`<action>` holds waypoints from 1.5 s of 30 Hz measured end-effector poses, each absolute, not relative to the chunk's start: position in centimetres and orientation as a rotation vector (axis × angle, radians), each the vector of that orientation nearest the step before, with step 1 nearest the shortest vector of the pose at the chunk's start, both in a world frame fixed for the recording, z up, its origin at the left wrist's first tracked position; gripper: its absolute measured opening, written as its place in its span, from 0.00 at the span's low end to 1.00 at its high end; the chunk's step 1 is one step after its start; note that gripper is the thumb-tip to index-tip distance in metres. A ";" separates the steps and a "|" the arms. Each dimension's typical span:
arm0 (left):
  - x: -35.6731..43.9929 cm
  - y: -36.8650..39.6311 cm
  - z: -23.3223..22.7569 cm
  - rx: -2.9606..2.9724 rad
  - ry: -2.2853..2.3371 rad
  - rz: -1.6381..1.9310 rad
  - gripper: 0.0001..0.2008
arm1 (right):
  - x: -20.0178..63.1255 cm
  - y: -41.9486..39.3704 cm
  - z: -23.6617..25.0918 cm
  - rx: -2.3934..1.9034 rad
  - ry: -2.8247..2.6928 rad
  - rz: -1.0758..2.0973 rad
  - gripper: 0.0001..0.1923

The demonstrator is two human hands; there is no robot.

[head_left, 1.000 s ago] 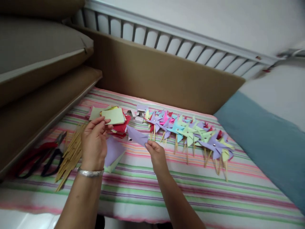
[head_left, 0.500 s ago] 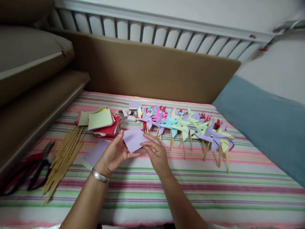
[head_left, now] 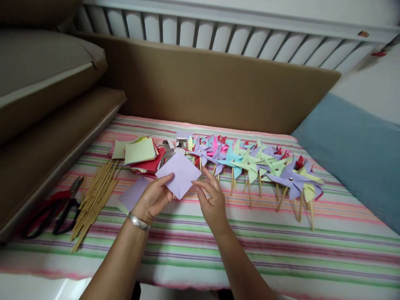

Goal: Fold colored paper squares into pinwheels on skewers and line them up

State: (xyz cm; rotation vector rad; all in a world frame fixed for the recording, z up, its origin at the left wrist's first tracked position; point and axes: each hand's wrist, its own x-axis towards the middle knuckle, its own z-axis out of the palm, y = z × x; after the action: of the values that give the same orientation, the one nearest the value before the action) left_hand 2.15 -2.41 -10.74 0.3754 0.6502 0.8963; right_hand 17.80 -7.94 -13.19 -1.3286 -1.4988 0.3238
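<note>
A lilac paper square [head_left: 183,174] is held up flat at the centre of the frame, one corner pointing down, above a striped bed cover [head_left: 281,246]. The left hand [head_left: 153,199] pinches its lower left edge between thumb and fingers; a silver bangle [head_left: 138,221] circles that wrist. The right hand [head_left: 212,200] sits just right of the square with fingers loosely spread, fingertips near its right corner; whether they touch it cannot be told.

Half a second earlier both hands gripped the sheet lower and closer together, and it looked bent and smaller; now it is opened out, raised and turned fully toward the camera, faint creases showing across it. The right hand has let go or eased off.

A second lilac sheet [head_left: 133,195] lies on the cover just left of the left hand. Behind it, at left centre, rests a stack of coloured paper [head_left: 140,153]. A row of finished pinwheels [head_left: 250,164] on sticks runs from centre to right. Bamboo sticks [head_left: 93,200] lie at the lower left, with pliers [head_left: 53,210] beside them near the frame edge. A brown headboard [head_left: 218,87] fills the upper centre, a blue cushion [head_left: 353,158] the right.
</note>
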 end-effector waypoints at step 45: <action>4.8 -4.2 -11.6 0.837 0.952 0.999 0.15 | 17.3 -7.4 -13.1 -1.460 -1.363 0.318 0.03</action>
State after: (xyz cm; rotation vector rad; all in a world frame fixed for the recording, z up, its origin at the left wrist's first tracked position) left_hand 4.85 -4.22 -11.64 0.8373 0.9519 0.9993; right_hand 17.32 -7.39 -13.10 -1.4598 -1.3628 0.3178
